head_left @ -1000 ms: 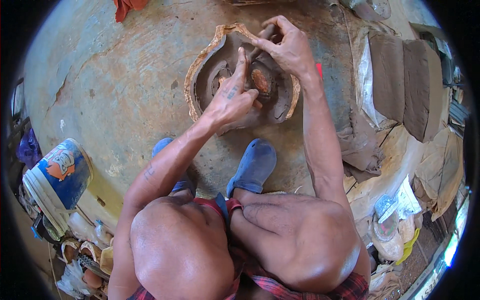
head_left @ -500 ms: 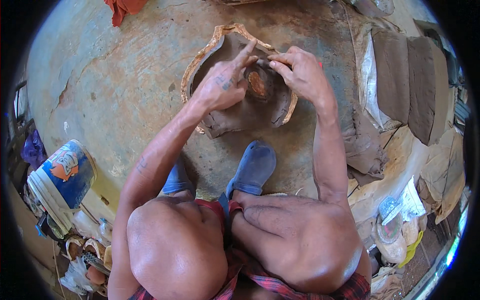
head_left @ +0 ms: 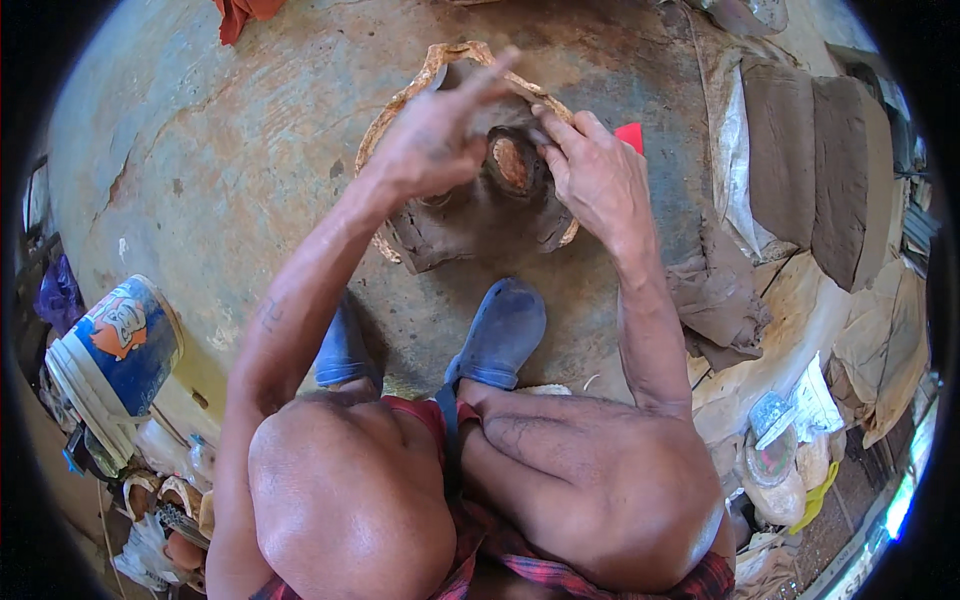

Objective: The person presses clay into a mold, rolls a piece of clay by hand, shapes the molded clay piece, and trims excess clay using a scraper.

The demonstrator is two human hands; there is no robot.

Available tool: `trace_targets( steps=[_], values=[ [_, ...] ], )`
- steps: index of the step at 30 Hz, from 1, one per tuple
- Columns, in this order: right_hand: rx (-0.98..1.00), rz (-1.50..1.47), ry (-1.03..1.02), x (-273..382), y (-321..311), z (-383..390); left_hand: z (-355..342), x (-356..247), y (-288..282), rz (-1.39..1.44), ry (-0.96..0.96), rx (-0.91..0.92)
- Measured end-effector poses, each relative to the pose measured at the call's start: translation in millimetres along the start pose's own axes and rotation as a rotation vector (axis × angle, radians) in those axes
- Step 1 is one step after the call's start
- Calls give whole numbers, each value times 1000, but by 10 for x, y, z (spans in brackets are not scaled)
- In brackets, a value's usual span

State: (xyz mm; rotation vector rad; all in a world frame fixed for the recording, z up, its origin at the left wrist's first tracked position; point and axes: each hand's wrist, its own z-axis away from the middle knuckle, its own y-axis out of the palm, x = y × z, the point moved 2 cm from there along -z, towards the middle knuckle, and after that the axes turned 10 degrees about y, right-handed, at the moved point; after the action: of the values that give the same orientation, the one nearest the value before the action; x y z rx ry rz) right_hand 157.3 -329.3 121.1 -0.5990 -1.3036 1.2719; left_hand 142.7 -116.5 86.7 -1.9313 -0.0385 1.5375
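A rough tan mould point(head_left: 372, 145) lies on the floor, lined with grey-brown clay point(head_left: 470, 235); a raised reddish oval point(head_left: 509, 163) shows in its middle. My left hand point(head_left: 430, 145) is over the mould's upper left, smeared by motion, with a finger pointing toward the far rim; its grip is unclear. My right hand point(head_left: 598, 182) is at the inner side of the right rim, fingers bent together on the clay there; what lies between the fingertips is hidden.
Clay slabs point(head_left: 805, 175) and crumpled clay-coloured sheets point(head_left: 720, 305) lie at right. A blue-and-white bucket point(head_left: 125, 350), plastic bags and pottery pieces sit at left. A red cloth point(head_left: 240, 15) is at the back. Blue clogs point(head_left: 500, 330) are on my feet.
Since a second ago my right hand has moved down along the right rim. My left hand has risen from the middle toward the upper left of the mould.
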Motion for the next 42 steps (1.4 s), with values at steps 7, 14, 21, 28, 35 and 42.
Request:
trace_targets(
  steps=[7,14,21,28,35,42],
  values=[
    [62,143,-52,75,105,-62,843,586,-304,-7,-389,-695],
    [193,174,-39,34,114,-44,1158,732,267,406,-364,-868],
    [186,83,68,12,154,57,1047,662,271,479,-426,-920],
    [175,87,27,-24,146,56,1131,823,337,471,-433,-872],
    [163,161,67,-23,261,132,1188,940,328,338,-486,-781],
    [172,113,136,39,199,214,1119,742,273,367,-416,-821]
  ],
)
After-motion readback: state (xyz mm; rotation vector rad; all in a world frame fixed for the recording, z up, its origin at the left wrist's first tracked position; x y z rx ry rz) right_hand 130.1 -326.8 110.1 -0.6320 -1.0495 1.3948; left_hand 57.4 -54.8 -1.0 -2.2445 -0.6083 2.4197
